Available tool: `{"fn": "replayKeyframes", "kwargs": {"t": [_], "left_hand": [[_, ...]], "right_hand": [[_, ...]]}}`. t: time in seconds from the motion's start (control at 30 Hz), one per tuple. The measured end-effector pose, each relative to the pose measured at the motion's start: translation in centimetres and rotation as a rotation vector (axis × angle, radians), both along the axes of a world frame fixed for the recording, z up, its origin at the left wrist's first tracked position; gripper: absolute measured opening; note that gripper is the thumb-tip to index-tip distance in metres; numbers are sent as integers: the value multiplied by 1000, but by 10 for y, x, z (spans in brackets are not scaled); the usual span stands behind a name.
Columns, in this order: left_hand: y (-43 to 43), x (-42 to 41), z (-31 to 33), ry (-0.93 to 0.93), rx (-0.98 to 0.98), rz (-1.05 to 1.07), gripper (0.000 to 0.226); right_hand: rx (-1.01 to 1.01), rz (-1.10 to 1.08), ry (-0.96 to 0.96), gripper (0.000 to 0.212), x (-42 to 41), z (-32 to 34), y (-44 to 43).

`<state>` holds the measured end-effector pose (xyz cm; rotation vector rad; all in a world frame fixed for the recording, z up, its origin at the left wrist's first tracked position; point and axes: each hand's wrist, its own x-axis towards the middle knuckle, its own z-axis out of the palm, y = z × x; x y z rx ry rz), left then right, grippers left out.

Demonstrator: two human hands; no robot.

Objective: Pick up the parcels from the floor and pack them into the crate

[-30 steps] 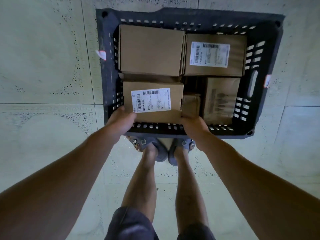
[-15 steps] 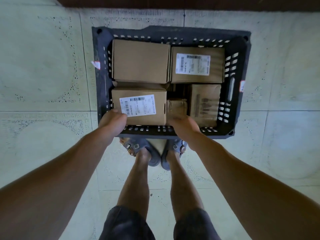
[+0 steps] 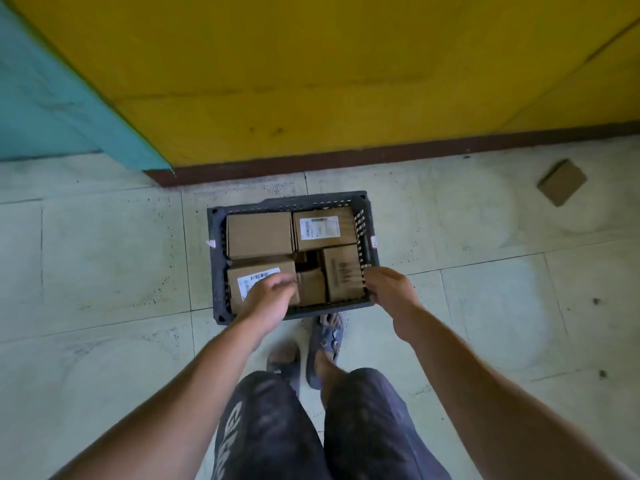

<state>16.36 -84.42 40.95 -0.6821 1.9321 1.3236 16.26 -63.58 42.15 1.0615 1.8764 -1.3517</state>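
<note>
Five parcels [image 3: 259, 234] sit packed in the crate [image 3: 367, 233] on the floor near the wall. One box [image 3: 561, 182] lies well apart by the far right floor edge, unpacked. Left hand [image 3: 269, 299] and right hand [image 3: 388, 287] hover apart over the crate's near edge, loosely curled, empty.

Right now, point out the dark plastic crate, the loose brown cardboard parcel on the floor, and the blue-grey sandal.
dark plastic crate [image 3: 217, 268]: head view, left wall.
loose brown cardboard parcel [image 3: 561, 182]: head view, middle of top face.
blue-grey sandal [image 3: 327, 337]: head view, strap over the foot.
</note>
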Motion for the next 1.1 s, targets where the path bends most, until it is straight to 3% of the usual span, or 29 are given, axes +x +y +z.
{"fn": "replayKeyframes", "kwargs": {"t": [0.2,0.4,0.73,1.1], "left_hand": [[51,-4,92,63,96,-139,26],[162,-27,145,153,150,-373,22],[440,-19,183,184,205,-653,18],[688,-24,193,129,148,-760,23]], "right_hand": [[4,-170,110,19,44,109,47],[34,-401,204,28,76,169,133],[41,-649,368,32,122,183,378],[-5,-700,302,29,116,186,611]]}}
